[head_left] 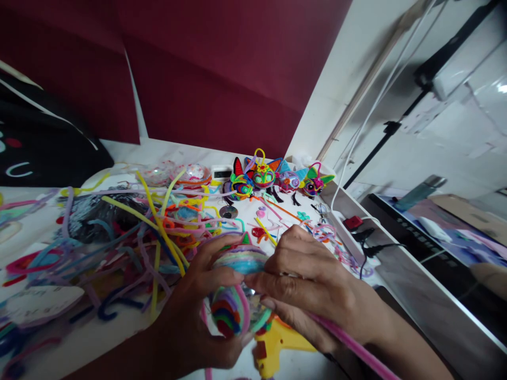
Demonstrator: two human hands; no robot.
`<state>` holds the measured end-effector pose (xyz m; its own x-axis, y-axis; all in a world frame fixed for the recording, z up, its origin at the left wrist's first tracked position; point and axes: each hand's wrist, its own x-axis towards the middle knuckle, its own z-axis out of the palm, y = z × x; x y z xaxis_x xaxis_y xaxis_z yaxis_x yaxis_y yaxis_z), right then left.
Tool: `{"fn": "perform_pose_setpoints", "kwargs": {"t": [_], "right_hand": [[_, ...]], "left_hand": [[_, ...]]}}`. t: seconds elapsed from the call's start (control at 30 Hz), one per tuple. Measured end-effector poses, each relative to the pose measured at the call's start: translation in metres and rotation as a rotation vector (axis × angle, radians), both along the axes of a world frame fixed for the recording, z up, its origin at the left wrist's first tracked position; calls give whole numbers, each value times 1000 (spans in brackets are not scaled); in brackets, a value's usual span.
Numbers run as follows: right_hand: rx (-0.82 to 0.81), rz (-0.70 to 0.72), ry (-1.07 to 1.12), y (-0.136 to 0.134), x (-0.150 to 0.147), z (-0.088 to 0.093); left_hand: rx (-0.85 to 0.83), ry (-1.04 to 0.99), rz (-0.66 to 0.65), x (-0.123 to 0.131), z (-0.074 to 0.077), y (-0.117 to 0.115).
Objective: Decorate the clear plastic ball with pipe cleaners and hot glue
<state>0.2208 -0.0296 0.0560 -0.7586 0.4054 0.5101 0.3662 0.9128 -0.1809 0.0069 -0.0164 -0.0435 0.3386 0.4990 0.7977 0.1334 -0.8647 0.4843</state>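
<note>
The left hand (184, 303) grips a striped fuzzy ball (229, 312) near a yellow glue gun (273, 345), the right hand (317, 277) closed around a pink pipe cleaner (356, 349).

Left hand (190, 301) cupped — right hand (320, 279) close beside, fingers (281, 286) bent — both forearms (404, 338) angled inward.

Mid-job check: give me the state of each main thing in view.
Left hand: wrapped around ball
Right hand: fingers bent, touching ball
Ball: held, partly covered, some clear surface showing
Pink stem: running from right hand out of frame
Glue gun: lying down, partly hidden
Four eared balls: decorated, grouped
Loose stems: heaped, tangled
Bottle: capped
</note>
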Motion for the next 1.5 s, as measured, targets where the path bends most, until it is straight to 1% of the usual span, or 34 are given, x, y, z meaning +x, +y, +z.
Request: {"fn": "perform_pose_setpoints", "kwargs": {"t": [0.23,0.43,0.6,0.77,0.9,1.0,1.1,1.27,1.4,1.5], "right_hand": [[-11,3,58,0,2,1],[-28,25,100,1,5,-1],[23,22,108,1,7,0],[54,56,98,3,9,1],[70,69,118,3,10,2],[80,67,118,3,10,2],[88,52,106,2,11,2],[133,38,79,1,11,3],[148,56,70,2,9,3],[156,45,58,2,9,3]], "left_hand": [[-32,-7,-24,-2,1,1],[-27,-40,-2,-1,5,-1],[-12,-20,23,0,7,-2],[-2,-28,42,-2,7,-1],[19,-18,57,-1,11,-3],[12,-32,35,-1,13,-5],[-21,-52,1,-2,12,-5],[-29,-68,21,-3,10,-5],[7,-61,40,-2,12,-5],[8,-84,30,-1,14,-5]]}}
